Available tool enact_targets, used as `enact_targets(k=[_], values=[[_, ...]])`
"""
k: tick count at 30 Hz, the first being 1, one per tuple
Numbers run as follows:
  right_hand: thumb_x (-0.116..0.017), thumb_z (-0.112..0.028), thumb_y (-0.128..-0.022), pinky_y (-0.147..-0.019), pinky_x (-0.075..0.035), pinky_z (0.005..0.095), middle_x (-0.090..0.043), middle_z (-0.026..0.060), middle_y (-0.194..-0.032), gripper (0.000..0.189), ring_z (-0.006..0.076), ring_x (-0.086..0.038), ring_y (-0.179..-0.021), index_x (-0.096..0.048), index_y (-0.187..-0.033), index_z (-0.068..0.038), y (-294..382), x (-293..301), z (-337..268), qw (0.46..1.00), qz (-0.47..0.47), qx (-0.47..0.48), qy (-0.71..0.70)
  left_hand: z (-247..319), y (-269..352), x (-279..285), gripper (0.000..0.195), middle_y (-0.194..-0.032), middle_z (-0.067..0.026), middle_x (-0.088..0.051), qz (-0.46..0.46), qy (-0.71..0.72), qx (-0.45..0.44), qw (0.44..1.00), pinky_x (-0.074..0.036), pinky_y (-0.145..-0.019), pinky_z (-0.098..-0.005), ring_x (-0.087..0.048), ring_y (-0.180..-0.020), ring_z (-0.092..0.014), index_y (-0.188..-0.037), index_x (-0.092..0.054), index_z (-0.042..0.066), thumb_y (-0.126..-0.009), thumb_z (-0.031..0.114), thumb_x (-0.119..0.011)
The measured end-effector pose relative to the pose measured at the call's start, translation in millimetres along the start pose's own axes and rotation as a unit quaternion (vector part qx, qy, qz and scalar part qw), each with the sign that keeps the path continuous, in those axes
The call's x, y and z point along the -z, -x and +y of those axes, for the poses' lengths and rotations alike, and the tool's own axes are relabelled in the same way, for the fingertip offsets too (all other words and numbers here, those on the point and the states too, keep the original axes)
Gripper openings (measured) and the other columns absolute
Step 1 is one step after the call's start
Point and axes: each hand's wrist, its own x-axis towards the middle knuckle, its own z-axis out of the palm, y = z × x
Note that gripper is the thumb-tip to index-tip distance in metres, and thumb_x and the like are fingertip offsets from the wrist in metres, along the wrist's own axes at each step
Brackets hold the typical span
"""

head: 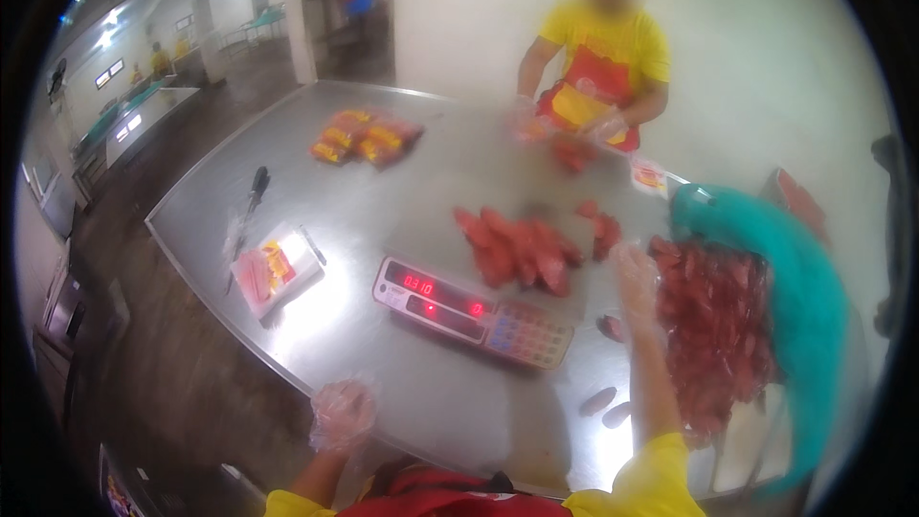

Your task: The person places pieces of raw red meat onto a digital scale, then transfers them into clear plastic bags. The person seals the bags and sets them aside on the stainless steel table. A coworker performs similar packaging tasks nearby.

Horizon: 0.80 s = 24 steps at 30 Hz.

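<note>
My right hand (635, 269), in a clear plastic glove, reaches out between a few red meat pieces (605, 235) and a large heap of red meat pieces (711, 330) on the right. Whether it grips any piece cannot be made out. My left hand (343, 413), gloved too, hovers by the near table edge with its fingers curled; no object shows in it. Between the hands lies a digital scale's lit display and keypad (474, 312). Several slices of red meat (517, 248) are piled just behind the display.
A steel table (423, 187) bears a knife (257, 190), a stack of printed plastic packets (269, 269) at left and filled packets (366, 138) farther back. Green-blue plastic (811, 301) borders the meat heap. A gloved co-worker (603, 64) handles meat across the table. Loose pieces (597, 401) lie near my right forearm.
</note>
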Motion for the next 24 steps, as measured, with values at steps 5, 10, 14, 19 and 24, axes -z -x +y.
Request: enact_targets(k=[5,10,14,19,24], values=[[-0.073,-0.035,-0.089,-0.103,-0.044,0.041,-0.062,0.0241,-0.129,0.06,0.0321,-0.059,-0.122,-0.058,-0.133,0.003,8,-4,-16,0.998,-0.036,-0.022,0.056,-3,0,1,0.009,-0.083,-0.0148,-0.068,-0.015,-0.011,0.005,1.0,-0.049,-0.074,-0.0484,-0.064,-0.08,-0.038,-0.082,-0.067,0.007,-0.076,0.014,-0.068],[-0.082,-0.038,-0.078,-0.118,-0.027,0.0394,-0.03,0.0284,-0.157,0.099,0.0376,-0.031,-0.146,-0.032,-0.15,0.007,8,-15,-41,0.983,-0.15,0.022,-0.1,-3,-1,2,0.008,-0.082,-0.0143,-0.068,-0.031,-0.001,0.004,1.0,-0.05,-0.075,-0.0487,-0.064,-0.08,-0.038,-0.08,-0.066,0.008,-0.077,0.014,-0.068],[-0.087,-0.043,-0.07,-0.123,-0.019,0.0388,-0.014,0.03,-0.163,0.121,0.0386,-0.017,-0.152,-0.018,-0.155,0.009,-1,-22,-48,0.969,-0.237,0.031,0.053,-3,-4,4,0.007,-0.08,-0.0139,-0.067,-0.032,-0.007,-0.007,0.999,-0.05,-0.073,-0.0488,-0.064,-0.077,-0.038,-0.08,-0.066,0.008,-0.076,0.014,-0.068],[-0.09,-0.047,-0.062,-0.123,-0.021,0.0402,-0.016,0.0307,-0.162,0.131,0.0396,-0.019,-0.152,-0.016,-0.156,0.007,-9,-20,-45,0.956,-0.272,0.045,0.103,-5,-7,5,0.008,-0.08,-0.0137,-0.068,-0.046,0.02,-0.024,0.998,-0.051,-0.068,-0.0489,-0.064,-0.072,-0.039,-0.081,-0.066,0.008,-0.076,0.014,-0.068],[-0.094,-0.041,-0.056,-0.122,-0.024,0.041,-0.019,0.0297,-0.162,0.135,0.0396,-0.023,-0.15,-0.016,-0.156,0.005,-1,-19,-45,0.958,-0.27,0.062,0.076,-13,-6,4,0.009,-0.082,-0.0129,-0.068,-0.056,0.032,-0.027,0.998,-0.051,-0.067,-0.0482,-0.065,-0.074,-0.037,-0.081,-0.065,0.009,-0.075,0.013,-0.07]])
